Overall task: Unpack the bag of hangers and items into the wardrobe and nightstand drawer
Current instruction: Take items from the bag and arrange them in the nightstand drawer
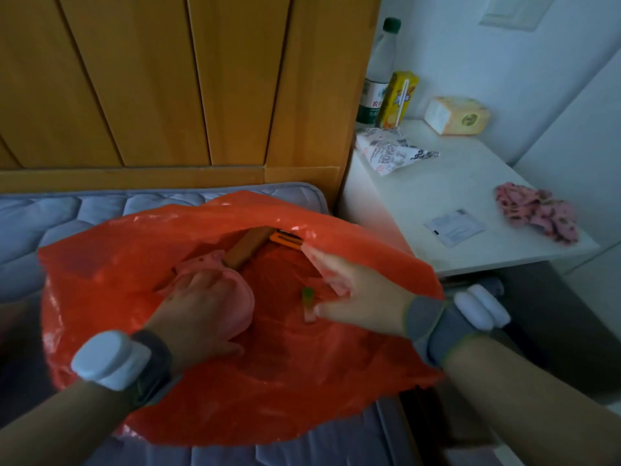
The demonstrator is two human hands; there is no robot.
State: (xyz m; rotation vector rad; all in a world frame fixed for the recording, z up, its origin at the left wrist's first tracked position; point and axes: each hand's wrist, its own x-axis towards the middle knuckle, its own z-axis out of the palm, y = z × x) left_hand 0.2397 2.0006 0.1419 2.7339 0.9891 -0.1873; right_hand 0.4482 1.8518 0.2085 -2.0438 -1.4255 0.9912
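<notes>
1. Bag: thin, glossy red-orange plastic, crinkled and shiny. It lies on the quilted grey-blue mattress with its mouth spread wide toward the camera.
2. Inside the bag, near the far rim, lie a flat brown wooden bar and, just beside it, an orange plastic clip. A small green piece sits lower down on the bag's floor.
3. A rounded, smooth pink thing fills the left part of the opening; its exact kind cannot be told.
4. Left hand: reaches into the bag palm down and rests on the pink thing, fingers bent over its top. Whether they actually grip it cannot be told. A white oval pod on a dark strap sits on that wrist.
5. Right hand: comes in from the right over the bag's rim, blurred, fingers stretched forward and thumb spread apart, holding nothing that can be made out. A grey cuff and a white pod wrap its wrist.
6. Wardrobe: orange-brown wooden panels with straight grooves, standing right behind the bed, doors closed.
7. White bench beside the bed carries a clear bottle with a green cap, a yellow carton, a soft tissue pack, a crumpled printed wrapper, a flat white sachet and a ruffled pink cloth.
</notes>
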